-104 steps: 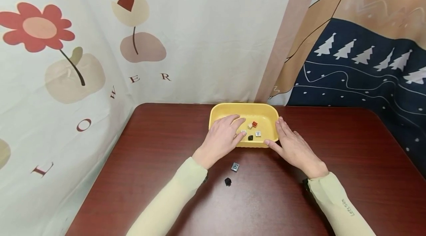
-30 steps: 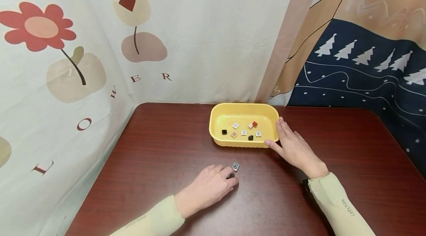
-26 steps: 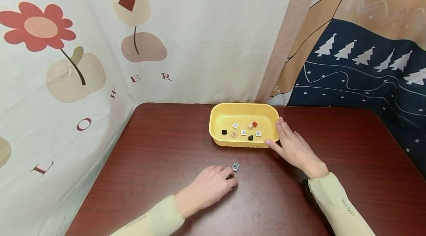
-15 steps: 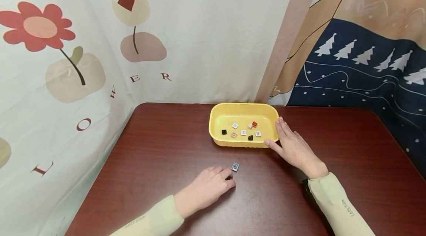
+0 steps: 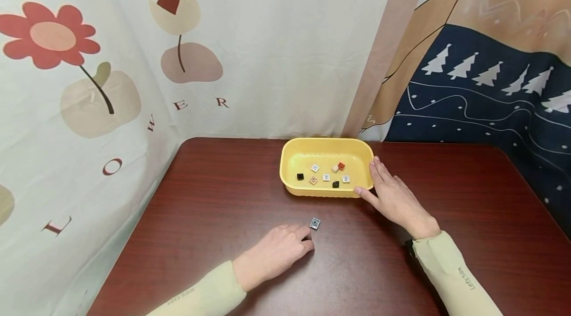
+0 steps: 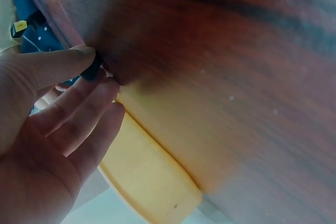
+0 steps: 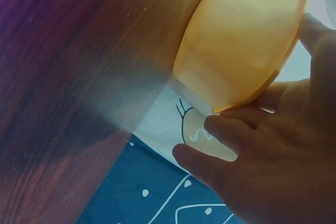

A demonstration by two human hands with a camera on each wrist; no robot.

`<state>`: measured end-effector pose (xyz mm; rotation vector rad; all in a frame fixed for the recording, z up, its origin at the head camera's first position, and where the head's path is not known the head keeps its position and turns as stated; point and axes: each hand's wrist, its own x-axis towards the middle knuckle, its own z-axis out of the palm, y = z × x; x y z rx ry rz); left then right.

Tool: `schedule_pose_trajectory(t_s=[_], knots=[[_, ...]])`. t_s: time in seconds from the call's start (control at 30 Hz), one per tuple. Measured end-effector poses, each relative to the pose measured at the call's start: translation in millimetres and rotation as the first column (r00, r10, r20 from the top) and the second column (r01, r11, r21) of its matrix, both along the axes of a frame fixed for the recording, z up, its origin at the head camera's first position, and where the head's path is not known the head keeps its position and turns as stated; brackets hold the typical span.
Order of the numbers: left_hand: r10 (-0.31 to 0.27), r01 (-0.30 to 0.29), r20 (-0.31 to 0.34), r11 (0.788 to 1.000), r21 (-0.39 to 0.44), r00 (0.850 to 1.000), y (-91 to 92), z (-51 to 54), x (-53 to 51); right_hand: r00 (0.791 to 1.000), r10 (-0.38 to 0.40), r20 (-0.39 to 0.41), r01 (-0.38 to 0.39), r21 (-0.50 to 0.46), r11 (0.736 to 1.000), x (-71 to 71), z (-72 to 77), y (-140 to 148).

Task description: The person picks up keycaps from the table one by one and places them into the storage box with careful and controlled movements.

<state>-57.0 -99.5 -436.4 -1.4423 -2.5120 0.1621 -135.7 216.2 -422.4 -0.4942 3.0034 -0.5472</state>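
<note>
My left hand point(image 5: 278, 251) is low over the table, pinching a black keycap point(image 6: 92, 70) between thumb and fingertips. In the head view that keycap is hidden by the hand. Just beyond the fingertips a grey keycap point(image 5: 315, 223) lies on the table, its hollow side up. Behind it stands a yellow plastic basin point(image 5: 290, 188) with several small keycaps inside, among them a black one point(image 5: 300, 177), a red one point(image 5: 341, 166) and a white one point(image 5: 326, 177). My right hand point(image 5: 397, 202) rests against the basin's right end with fingers extended, thumb at the front rim.
The dark red-brown wooden table point(image 5: 214, 192) carries all of this. A printed curtain point(image 5: 276, 48) hangs directly behind its back edge and along the left side, close to the basin.
My left hand has come back from over the basin to the table, where it now pinches the black keycap that lay loose there. Over the last second it barely shifts. The right hand stays put.
</note>
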Motion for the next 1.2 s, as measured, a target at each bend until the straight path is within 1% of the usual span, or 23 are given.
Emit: schedule_pose_trajectory(t_s=[0.27, 0.53, 0.67, 0.73, 0.9, 1.07, 1.2], knots=[[-0.005, 0.004, 0.022, 1.0, 0.031, 1.0, -0.5, 0.0, 0.3, 1.0, 0.001, -0.002, -0.001, 0.0, 1.0, 0.3, 0.1, 0.2], [-0.001, -0.003, 0.06, 0.998, 0.065, 0.998, -3.6, -0.4, 1.3, 1.0, -0.002, 0.008, 0.002, -0.002, 1.0, 0.6, 0.3, 0.3], [-0.015, 0.007, 0.083, 0.994, 0.105, 0.996, -5.7, -0.3, 0.8, 1.0, -0.002, 0.007, 0.002, -0.002, 1.0, 0.5, 0.3, 0.3], [-0.027, 0.012, 0.107, 0.991, 0.131, 0.994, -6.7, 0.4, 0.1, 1.0, -0.003, 0.008, 0.003, -0.003, 1.0, 0.5, 0.3, 0.3], [-0.036, 0.008, 0.146, 0.983, 0.185, 0.989, -8.7, 2.3, -1.3, 1.0, -0.004, 0.01, 0.004, -0.003, 1.0, 0.7, 0.7, 0.1], [-0.037, 0.002, 0.148, 0.973, 0.229, 0.988, -10.5, 4.4, -3.2, 1.0, -0.002, 0.014, 0.002, -0.005, 1.0, 0.8, 1.0, -0.2], [-0.041, 0.004, 0.131, 0.963, 0.27, 0.991, -11.4, 7.5, -6.5, 1.0, -0.003, 0.019, 0.003, -0.006, 1.0, 0.5, 1.0, 0.1]])
